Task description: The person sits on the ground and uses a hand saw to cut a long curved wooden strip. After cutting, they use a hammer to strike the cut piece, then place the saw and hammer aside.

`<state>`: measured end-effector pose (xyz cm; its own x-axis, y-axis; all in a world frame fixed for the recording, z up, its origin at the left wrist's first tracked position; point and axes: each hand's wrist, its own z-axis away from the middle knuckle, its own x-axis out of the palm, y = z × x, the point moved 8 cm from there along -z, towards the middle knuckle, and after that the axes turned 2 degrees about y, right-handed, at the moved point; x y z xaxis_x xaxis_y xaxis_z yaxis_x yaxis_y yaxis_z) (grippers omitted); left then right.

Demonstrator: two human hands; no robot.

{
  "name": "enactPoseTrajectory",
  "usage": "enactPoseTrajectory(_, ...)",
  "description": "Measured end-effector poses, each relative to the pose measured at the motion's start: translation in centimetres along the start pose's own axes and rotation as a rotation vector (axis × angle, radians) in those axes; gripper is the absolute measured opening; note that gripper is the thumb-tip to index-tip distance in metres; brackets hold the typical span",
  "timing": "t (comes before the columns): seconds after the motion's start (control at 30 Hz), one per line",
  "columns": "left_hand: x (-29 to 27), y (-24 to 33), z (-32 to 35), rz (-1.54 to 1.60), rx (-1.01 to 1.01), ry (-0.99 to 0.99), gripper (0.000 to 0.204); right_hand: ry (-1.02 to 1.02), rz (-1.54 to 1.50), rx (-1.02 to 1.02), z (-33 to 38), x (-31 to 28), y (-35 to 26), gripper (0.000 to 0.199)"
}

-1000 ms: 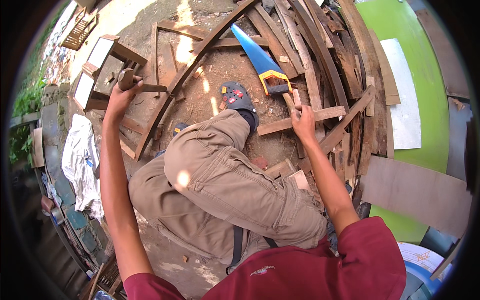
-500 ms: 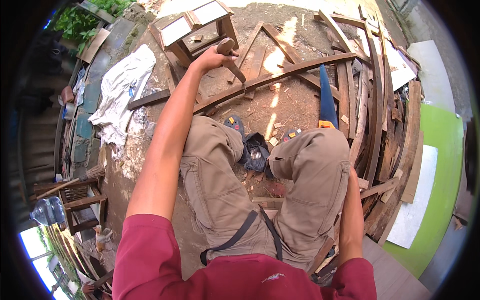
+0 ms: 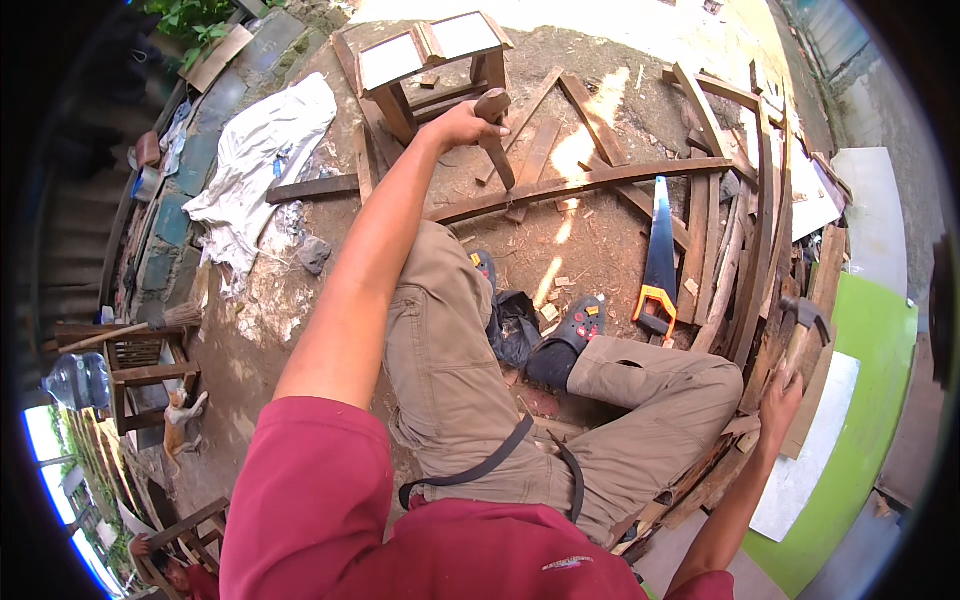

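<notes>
My left hand (image 3: 458, 126) is closed around a wooden-handled chisel (image 3: 496, 150), held nearly upright. The chisel's lower end touches a long dark wooden beam (image 3: 620, 177) that slants across in front of my knees. Out to my right, my right hand (image 3: 781, 400) grips a hammer (image 3: 803, 318) by its light handle, with the dark head up. The hammer is over the stacked timber beside my right leg, well away from the chisel.
A handsaw (image 3: 660, 255) with an orange handle lies on the ground right of my foot. Timber pieces (image 3: 745, 280) pile up on the right, beside a green panel (image 3: 865, 400). A small wooden frame (image 3: 435, 55) stands ahead. A cat (image 3: 182, 425) and another person (image 3: 170, 570) are at left.
My right hand has come out from beside my right thigh, now showing the hammer. My right knee has swung outward. The left hand keeps the chisel on the beam; the view has shifted.
</notes>
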<state>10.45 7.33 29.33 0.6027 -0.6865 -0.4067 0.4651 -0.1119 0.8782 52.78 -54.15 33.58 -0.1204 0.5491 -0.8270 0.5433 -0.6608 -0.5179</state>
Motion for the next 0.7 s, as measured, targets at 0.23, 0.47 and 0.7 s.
enactPoseTrajectory(0.23, -0.8, -1.2, -0.3, -0.029, 0.011, 0.11, 0.021, -0.142, -0.909, 0.26, 2.4, 11.4, -20.1, 0.019)
enactPoseTrajectory(0.47, -0.5, -0.7, -0.6, 0.02, 0.069, 0.058, 0.022, -0.666, -1.099, 0.085, 3.9, 17.1, -40.6, 0.033)
enactPoseTrajectory(0.7, -0.5, -0.8, -0.7, 0.068, 0.143, 0.003, 0.026, -0.659, -0.775, -0.265, 3.6, 20.6, -50.5, 0.044)
